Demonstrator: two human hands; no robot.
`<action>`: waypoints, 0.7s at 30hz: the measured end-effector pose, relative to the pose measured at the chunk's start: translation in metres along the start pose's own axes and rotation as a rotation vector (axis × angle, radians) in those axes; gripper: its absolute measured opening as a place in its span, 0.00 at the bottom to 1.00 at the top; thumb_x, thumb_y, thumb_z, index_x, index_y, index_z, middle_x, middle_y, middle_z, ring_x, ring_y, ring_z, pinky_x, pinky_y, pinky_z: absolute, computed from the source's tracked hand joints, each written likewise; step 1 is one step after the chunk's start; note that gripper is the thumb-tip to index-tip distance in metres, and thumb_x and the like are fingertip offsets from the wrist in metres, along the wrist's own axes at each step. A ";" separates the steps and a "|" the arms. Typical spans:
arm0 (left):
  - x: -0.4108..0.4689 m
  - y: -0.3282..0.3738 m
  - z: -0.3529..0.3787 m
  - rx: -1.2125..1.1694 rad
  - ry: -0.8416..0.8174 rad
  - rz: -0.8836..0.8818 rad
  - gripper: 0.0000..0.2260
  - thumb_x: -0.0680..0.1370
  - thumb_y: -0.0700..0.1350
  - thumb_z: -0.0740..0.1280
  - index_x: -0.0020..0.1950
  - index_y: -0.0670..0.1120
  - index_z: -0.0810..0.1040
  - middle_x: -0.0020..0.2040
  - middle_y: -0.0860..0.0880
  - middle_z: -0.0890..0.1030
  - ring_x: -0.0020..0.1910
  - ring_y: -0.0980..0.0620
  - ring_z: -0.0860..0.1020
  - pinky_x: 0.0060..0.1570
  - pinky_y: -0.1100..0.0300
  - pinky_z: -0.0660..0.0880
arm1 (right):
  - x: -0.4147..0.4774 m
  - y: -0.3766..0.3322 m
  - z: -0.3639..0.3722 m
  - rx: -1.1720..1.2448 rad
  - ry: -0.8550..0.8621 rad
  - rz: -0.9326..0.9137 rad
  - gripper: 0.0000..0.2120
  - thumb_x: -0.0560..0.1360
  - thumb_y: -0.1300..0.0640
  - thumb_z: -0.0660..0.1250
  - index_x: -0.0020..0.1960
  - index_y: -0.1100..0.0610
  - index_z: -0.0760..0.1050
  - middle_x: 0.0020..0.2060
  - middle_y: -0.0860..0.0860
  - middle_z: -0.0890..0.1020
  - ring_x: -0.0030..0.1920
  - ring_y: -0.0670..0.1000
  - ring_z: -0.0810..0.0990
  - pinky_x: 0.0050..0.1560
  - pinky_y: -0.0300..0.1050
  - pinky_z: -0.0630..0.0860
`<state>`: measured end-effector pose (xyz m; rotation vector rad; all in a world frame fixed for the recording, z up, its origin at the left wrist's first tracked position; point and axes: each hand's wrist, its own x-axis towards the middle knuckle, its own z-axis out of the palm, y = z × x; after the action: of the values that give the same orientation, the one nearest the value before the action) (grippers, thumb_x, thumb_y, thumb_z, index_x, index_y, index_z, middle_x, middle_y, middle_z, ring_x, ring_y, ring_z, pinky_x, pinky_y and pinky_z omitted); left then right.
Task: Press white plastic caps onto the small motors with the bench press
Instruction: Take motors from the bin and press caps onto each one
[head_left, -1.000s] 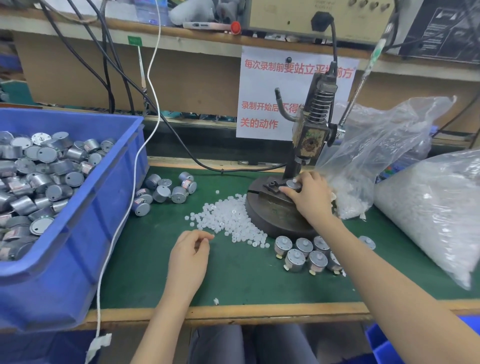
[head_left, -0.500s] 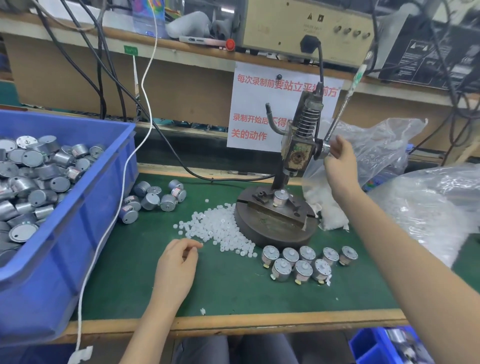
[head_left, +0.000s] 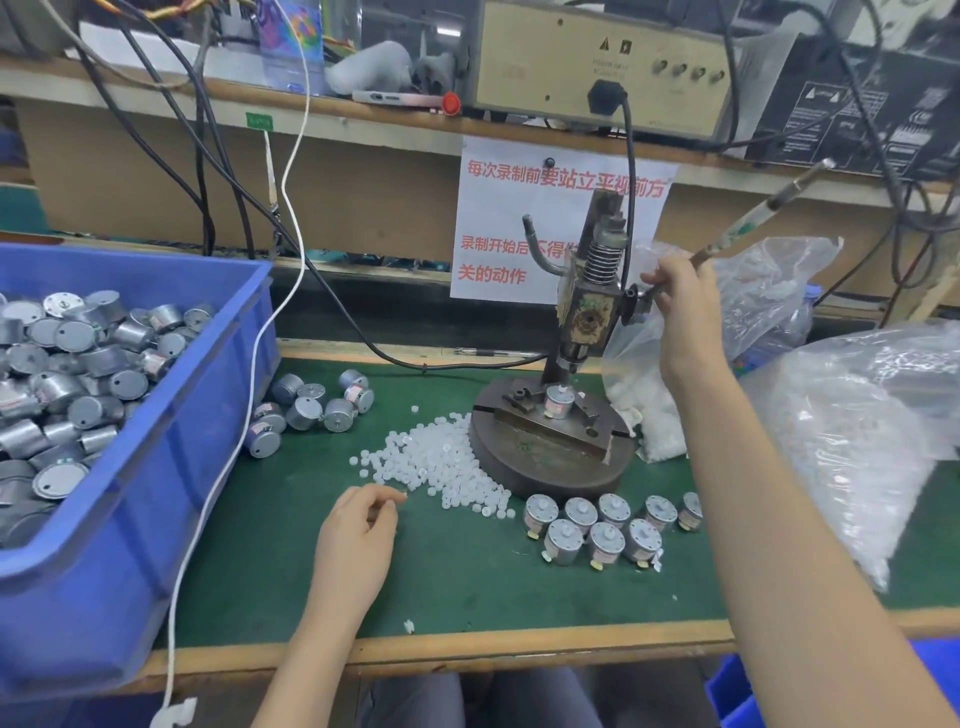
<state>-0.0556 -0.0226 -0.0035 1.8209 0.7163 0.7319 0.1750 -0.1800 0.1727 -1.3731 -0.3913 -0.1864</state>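
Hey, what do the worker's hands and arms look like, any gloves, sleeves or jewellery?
No gloves on the left hand or the right hand. Both forearms are uncovered as far as the view shows, with no sleeve edge in sight. No watch, wristband or ring is visible.

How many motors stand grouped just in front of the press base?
8. Back-row motors, five; front-row motors, three. The right arm may hide more.

The green mat (head_left: 467, 587) right of the left hand (head_left: 358, 540) is free; the cap pile (head_left: 441, 462) and standing motors (head_left: 602, 525) block beyond it.
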 end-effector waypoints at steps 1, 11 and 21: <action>0.000 0.000 0.000 0.009 -0.001 0.003 0.14 0.76 0.34 0.60 0.40 0.52 0.77 0.43 0.53 0.76 0.42 0.50 0.77 0.46 0.58 0.71 | 0.000 0.000 -0.002 0.026 -0.005 0.012 0.04 0.76 0.56 0.59 0.43 0.50 0.69 0.37 0.44 0.74 0.43 0.43 0.75 0.45 0.37 0.69; -0.001 0.001 -0.001 0.014 -0.005 0.003 0.14 0.76 0.34 0.61 0.40 0.52 0.77 0.43 0.52 0.76 0.42 0.51 0.77 0.47 0.57 0.72 | -0.005 0.006 0.000 -0.007 0.082 -0.005 0.09 0.77 0.55 0.61 0.38 0.51 0.68 0.35 0.44 0.74 0.41 0.44 0.76 0.45 0.36 0.71; -0.001 0.002 -0.001 0.027 -0.011 0.004 0.12 0.77 0.34 0.61 0.42 0.49 0.78 0.43 0.53 0.76 0.41 0.53 0.77 0.44 0.60 0.70 | -0.016 0.010 -0.007 -0.154 0.006 -0.098 0.09 0.77 0.63 0.59 0.54 0.53 0.72 0.49 0.45 0.77 0.50 0.40 0.75 0.50 0.30 0.70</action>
<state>-0.0571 -0.0238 -0.0011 1.8500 0.7184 0.7179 0.1647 -0.1867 0.1561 -1.5049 -0.4473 -0.3067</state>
